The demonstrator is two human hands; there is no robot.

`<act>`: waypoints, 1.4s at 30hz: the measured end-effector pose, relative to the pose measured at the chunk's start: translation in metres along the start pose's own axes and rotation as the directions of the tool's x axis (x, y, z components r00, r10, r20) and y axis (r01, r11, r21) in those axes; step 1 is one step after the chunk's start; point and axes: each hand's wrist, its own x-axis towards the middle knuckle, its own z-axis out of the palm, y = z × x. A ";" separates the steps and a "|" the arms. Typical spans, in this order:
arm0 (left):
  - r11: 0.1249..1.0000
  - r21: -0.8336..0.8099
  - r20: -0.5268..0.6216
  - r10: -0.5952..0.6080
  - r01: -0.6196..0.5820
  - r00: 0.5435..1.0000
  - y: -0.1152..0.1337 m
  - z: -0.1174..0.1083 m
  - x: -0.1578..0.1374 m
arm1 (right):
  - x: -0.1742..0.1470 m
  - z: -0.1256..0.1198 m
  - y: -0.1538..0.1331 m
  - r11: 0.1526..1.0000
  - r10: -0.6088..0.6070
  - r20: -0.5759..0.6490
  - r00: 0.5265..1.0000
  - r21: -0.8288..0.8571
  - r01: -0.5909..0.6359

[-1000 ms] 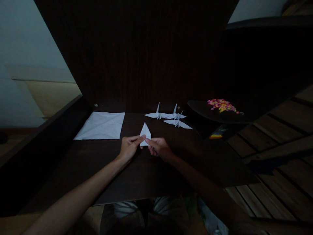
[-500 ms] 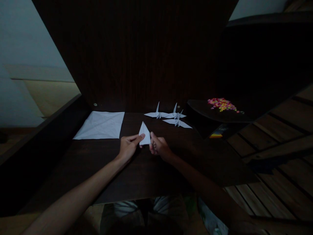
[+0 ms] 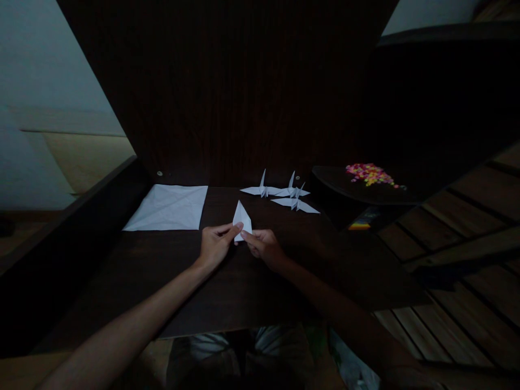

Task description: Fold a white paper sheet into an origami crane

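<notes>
We pinch the folded paper (image 3: pixel 242 216) between left hand (image 3: pixel 215 245) and right hand (image 3: pixel 266 248) over the table (image 3: pixel 195 303), probably to keep its layers aligned; three paper cranes (image 3: pixel 294 204) sit farther right, seemingly clear of our work.

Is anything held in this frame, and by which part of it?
Yes, a folded white paper: the left hand pinches its left side, the right hand its lower right part.

Folded white paper (image 3: pixel 242 218), tip forward
</notes>
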 end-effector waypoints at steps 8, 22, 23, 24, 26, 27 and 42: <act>1.000 -0.006 0.005 -0.004 0.004 1.000 0.003 0.001 -0.002 | 0.002 -0.003 0.003 1.000 -0.020 -0.053 0.998 0.001 0.020; 0.999 -0.025 -0.004 -0.038 0.038 0.999 -0.009 -0.001 0.003 | 0.002 0.001 0.001 1.000 0.020 -0.024 1.000 -0.012 -0.021; 0.999 -0.024 0.001 -0.043 0.043 0.999 -0.010 0.000 0.004 | 0.002 0.002 0.002 1.000 0.012 -0.033 0.999 -0.007 -0.012; 0.999 -0.025 0.016 -0.046 0.047 0.999 -0.010 0.000 0.004 | 0.002 0.002 0.002 1.000 0.005 -0.047 0.999 -0.006 -0.005; 0.998 -0.042 0.048 -0.048 0.050 0.998 -0.011 0.001 0.005 | 0.002 0.001 0.003 1.000 -0.015 -0.069 0.998 -0.008 0.015; 0.997 -0.054 0.063 -0.050 0.054 0.997 -0.011 0.001 0.006 | 0.002 0.001 0.003 1.000 -0.029 -0.076 0.997 -0.007 0.028; 0.998 -0.032 0.260 -0.046 0.057 0.964 -0.012 0.001 0.003 | 0.005 -0.007 0.003 0.987 -0.148 -0.154 0.977 -0.079 0.137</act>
